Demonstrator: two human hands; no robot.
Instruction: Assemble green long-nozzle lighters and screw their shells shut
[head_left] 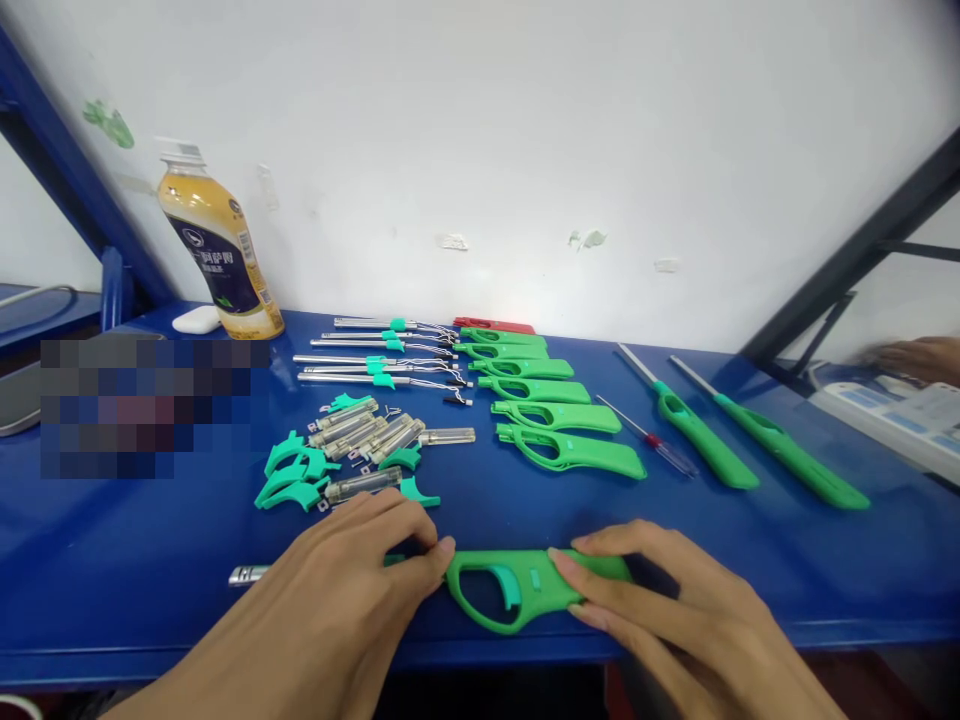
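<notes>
Green lighter casing [551,590], near edge of blue counter [465,525]: right hand's fingers [592,575] clamped on its right end; left hand [367,575], thumb and fingers together at its left end. Far: row of green casings [559,415], yellow bottle [217,255] left.

My left hand [375,570]: lower centre-left, back upward, thumb and forefinger tips together. My right hand [667,600]: lower right, fingers angled leftward, slightly parted. Both forearms: from the bottom edge.
</notes>
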